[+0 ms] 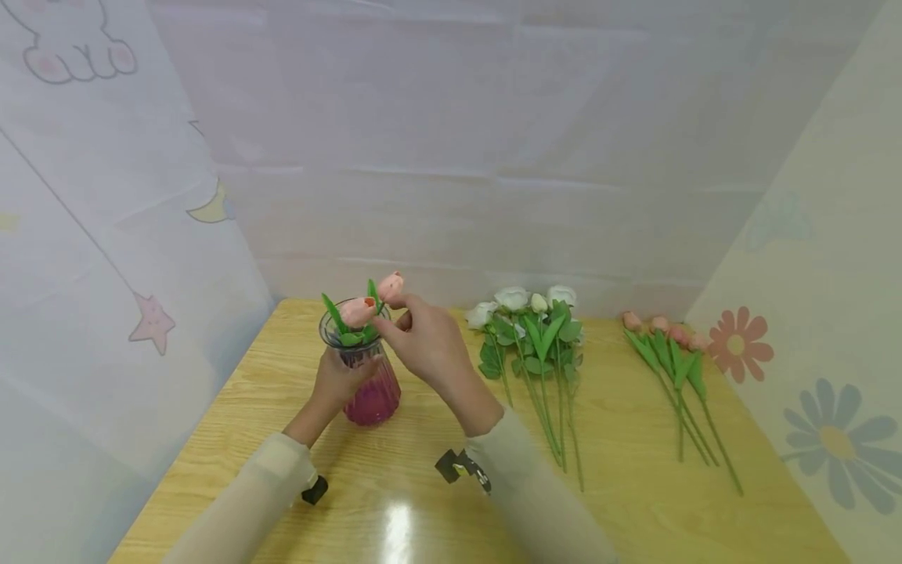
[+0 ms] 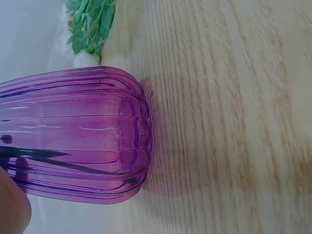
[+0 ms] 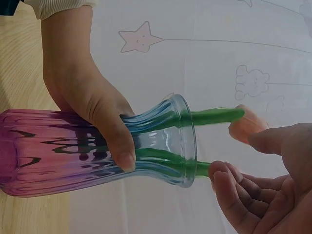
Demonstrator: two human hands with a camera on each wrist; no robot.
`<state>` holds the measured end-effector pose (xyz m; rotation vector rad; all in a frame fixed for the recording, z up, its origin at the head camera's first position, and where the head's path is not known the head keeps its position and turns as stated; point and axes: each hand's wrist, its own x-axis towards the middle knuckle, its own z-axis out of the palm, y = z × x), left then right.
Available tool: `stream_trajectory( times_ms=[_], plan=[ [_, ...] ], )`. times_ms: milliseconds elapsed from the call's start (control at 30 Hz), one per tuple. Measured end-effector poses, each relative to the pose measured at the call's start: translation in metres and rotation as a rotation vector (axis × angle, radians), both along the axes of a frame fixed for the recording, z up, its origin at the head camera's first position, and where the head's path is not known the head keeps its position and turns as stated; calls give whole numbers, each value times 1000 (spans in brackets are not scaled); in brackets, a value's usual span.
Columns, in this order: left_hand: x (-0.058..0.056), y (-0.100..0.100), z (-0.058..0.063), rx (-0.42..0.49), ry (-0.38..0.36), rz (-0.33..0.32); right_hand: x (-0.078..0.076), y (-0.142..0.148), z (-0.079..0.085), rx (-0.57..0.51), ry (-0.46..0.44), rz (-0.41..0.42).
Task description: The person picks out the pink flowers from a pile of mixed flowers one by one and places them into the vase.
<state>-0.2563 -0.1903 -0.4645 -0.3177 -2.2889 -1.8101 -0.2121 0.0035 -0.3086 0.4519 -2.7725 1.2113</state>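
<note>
A ribbed glass vase (image 1: 373,395), pink-purple below and bluish at the neck, stands on the table. My left hand (image 1: 341,380) grips it under the rim; in the right wrist view the thumb lies across the glass. Two pink tulips with green leaves stand in it: a near tulip (image 1: 357,312) leans over the rim, and a far tulip (image 1: 390,287) rises behind. My right hand (image 1: 426,337) is at the blooms. Its thumb (image 3: 265,141) touches the near bloom, while its curled fingers (image 3: 226,190) hold the far tulip just above the rim, partly hiding it.
White roses (image 1: 511,299) with green stems lie on the wooden table (image 1: 423,501) right of the vase. Several more pink tulips (image 1: 679,335) lie farther right. Printed white sheets (image 1: 451,219) stand behind and at both sides.
</note>
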Motion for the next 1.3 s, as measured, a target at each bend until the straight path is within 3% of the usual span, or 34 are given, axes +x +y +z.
stream_trajectory(
  times_ms=[533,933,1300],
  plan=[
    [-3,1,-3,70,44,-9,-12,49,-18,14,6,-149],
    [-1,2,-3,19,38,29,-19,85,-31,2,-41,-166],
    [-1,3,-4,33,23,18,-20,111,-41,53,-73,-205]
  ],
)
